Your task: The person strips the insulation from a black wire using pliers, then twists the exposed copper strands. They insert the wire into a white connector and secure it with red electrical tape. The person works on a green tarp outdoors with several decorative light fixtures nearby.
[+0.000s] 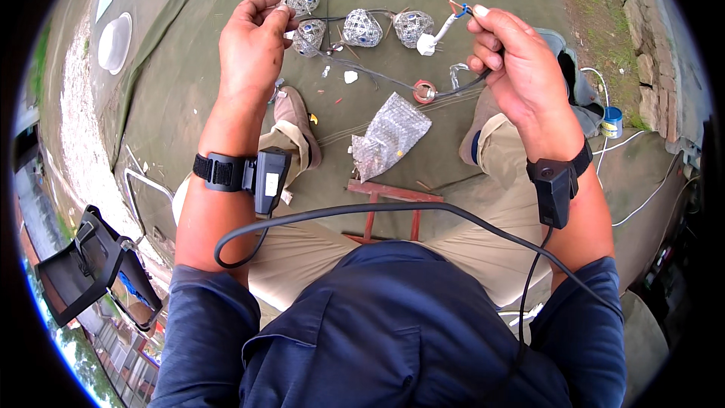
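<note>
My right hand [513, 60] grips a black cable [474, 81] near its end, thumb and forefinger pressed together. Bare copper strands and a blue wire [461, 10] stick out past the fingertips. Just left of these wires is a white tube [438, 36] with a wider foot; whether it touches them I cannot tell. My left hand [257, 41] is closed in a pinch, and what lies between its fingertips is too small to make out. Beside it are silvery openwork balls with blue beads, one at the top [302, 0] and another below [308, 38]. Two more silvery balls [362, 28] lie further right.
Bubble wrap [393, 136] lies between my shoes, with a roll of red tape [424, 91] beyond it. A red wooden frame [396, 193] is nearer me. At right stand a blue can [612, 122] and a stone edge [646, 68]; a black chair [94, 264] is at left.
</note>
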Tool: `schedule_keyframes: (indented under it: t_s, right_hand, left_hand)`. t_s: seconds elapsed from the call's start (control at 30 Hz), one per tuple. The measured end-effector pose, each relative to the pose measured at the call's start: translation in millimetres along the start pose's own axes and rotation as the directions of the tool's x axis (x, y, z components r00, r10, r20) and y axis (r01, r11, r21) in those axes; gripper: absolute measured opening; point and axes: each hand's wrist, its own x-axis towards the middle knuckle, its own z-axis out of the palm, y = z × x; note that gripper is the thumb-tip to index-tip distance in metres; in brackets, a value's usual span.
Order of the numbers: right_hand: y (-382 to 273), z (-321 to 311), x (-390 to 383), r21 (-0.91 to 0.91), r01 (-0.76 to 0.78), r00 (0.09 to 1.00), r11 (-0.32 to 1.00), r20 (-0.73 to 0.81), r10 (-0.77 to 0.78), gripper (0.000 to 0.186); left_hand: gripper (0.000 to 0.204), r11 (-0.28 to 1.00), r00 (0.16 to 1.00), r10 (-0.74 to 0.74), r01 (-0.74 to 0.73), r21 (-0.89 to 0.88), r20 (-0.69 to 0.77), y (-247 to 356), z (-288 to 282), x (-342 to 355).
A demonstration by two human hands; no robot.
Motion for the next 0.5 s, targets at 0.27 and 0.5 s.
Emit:
schedule_keyframes:
  t_s: [0.27, 0.5]
  right_hand:
    - [2, -1, 3, 0.011, -0.001, 1.0, 1.0, -0.007, 0.001, 0.018]
    - [4, -2, 5, -0.003, 0.024, 1.0, 1.0, -0.011, -0.024, 0.019]
  left_hand:
    - [0.04, 0.997, 0.989, 0.073, -0.074, -0.003, -0.128, 12, -46, 29]
    - [0.043, 0.997, 0.983, 0.067, -0.073, -0.032, -0.174, 6, -64, 33]
